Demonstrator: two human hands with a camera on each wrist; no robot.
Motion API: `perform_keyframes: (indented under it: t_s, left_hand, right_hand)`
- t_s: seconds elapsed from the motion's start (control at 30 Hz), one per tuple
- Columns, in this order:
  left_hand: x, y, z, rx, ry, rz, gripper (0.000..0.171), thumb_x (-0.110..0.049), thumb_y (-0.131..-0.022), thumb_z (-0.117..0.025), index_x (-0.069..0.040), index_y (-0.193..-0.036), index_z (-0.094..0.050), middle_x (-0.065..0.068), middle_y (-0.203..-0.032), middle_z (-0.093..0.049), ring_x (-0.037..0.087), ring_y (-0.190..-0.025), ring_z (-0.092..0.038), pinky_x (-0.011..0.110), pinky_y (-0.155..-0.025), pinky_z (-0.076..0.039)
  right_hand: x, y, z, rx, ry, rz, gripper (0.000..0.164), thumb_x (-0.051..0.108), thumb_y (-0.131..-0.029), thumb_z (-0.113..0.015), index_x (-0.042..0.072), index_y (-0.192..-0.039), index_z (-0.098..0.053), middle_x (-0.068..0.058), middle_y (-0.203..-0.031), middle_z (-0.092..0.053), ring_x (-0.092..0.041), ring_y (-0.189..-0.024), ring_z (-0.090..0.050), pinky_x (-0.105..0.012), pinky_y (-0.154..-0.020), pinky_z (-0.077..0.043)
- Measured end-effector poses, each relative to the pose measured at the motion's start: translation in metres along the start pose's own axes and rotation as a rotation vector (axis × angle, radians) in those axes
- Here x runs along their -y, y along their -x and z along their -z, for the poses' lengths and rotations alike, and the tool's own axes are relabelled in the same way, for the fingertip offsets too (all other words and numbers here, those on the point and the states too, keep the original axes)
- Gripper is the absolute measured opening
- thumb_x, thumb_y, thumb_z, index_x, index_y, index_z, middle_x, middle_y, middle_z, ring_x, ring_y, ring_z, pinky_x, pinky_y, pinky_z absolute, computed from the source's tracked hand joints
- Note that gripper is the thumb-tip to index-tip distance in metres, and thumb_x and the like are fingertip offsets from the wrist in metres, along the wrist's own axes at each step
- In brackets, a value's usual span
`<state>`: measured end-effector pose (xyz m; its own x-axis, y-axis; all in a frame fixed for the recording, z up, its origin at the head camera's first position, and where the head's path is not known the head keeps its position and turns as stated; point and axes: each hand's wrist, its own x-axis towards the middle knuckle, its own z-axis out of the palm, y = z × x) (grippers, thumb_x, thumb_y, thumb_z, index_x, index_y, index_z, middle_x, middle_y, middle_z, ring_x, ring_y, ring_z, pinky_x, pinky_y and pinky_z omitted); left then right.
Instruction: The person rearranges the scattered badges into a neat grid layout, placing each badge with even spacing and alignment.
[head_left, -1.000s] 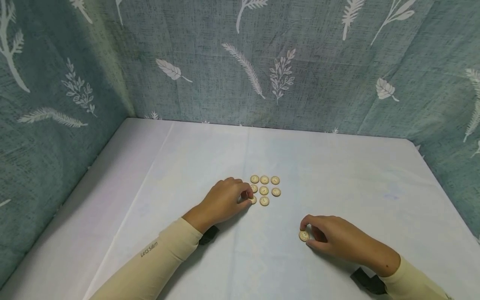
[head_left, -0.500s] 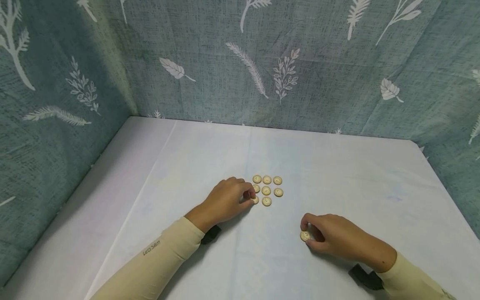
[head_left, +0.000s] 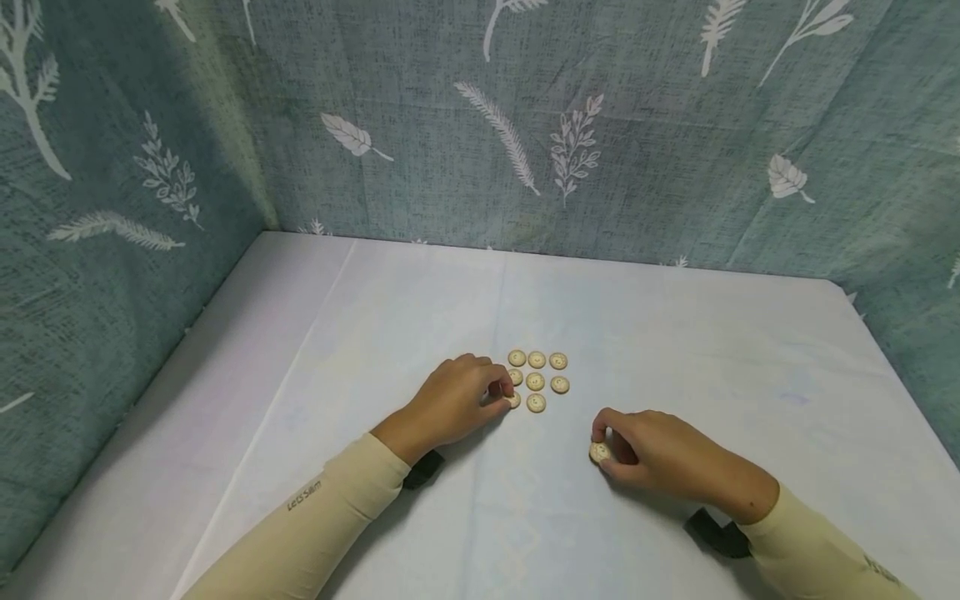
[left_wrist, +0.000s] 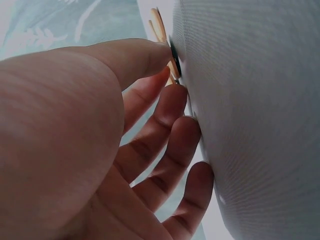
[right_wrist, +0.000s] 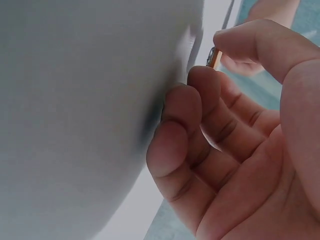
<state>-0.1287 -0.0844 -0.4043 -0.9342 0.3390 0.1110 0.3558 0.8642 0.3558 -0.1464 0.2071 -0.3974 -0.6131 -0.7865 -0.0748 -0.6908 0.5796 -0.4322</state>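
In the head view several round, pale wooden buttons with small dark marks lie in close rows on the white cloth. My left hand [head_left: 457, 404] is at the near left corner of the rows, thumb and forefinger pinching the edge of the corner button [head_left: 513, 401]; its left part is hidden. Nearer to me and to the right, my right hand [head_left: 660, 454] pinches another button [head_left: 599, 452] between thumb and forefinger. The right wrist view shows that button [right_wrist: 214, 58] edge-on, thin and orange-brown, between the fingertips. Just beyond the left hand lies the middle button [head_left: 536, 382].
A white cloth-covered table [head_left: 360, 333] stretches around both hands. Behind it and along the left side hangs a green-blue curtain [head_left: 420, 167] with white leaf prints.
My right hand has moved a little away from me and to the left, carrying its button toward the rows. The left hand stays at the corner button.
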Motion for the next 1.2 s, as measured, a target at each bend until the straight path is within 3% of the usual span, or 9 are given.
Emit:
perform_keyframes:
  t_s: [0.33, 0.7, 1.2]
  left_hand:
    - [0.0, 0.0, 0.0, 0.001, 0.012, 0.0, 0.009, -0.026, -0.088, -0.077, -0.021, -0.089, -0.069, -0.009, -0.081, -0.064, 0.01, -0.08, -0.055, 0.034, -0.077, -0.046]
    - [-0.001, 0.001, 0.002, 0.005, 0.0, 0.008, 0.009, -0.026, -0.088, -0.077, -0.021, -0.089, -0.07, -0.008, -0.082, -0.065, 0.01, -0.08, -0.055, 0.035, -0.077, -0.046]
    - [0.0, -0.001, 0.0, 0.006, -0.014, 0.004, 0.009, -0.026, -0.088, -0.076, -0.021, -0.089, -0.07, -0.008, -0.081, -0.063, 0.011, -0.079, -0.055, 0.035, -0.078, -0.047]
  right_hand:
    - [0.004, -0.017, 0.005, -0.036, 0.019, -0.009, 0.02, 0.02, -0.089, -0.072, 0.019, -0.101, -0.057, 0.017, -0.063, -0.046, 0.004, -0.056, -0.04, -0.018, -0.055, -0.038]
    - [0.008, -0.038, 0.008, -0.047, -0.031, -0.009, 0.019, 0.018, -0.091, -0.071, 0.016, -0.104, -0.058, 0.014, -0.065, -0.049, 0.002, -0.058, -0.042, -0.02, -0.056, -0.04]
    - [0.004, -0.059, 0.0, -0.045, 0.001, -0.008, 0.018, 0.018, -0.091, -0.07, 0.014, -0.104, -0.059, 0.013, -0.064, -0.05, 0.0, -0.057, -0.043, -0.02, -0.056, -0.039]
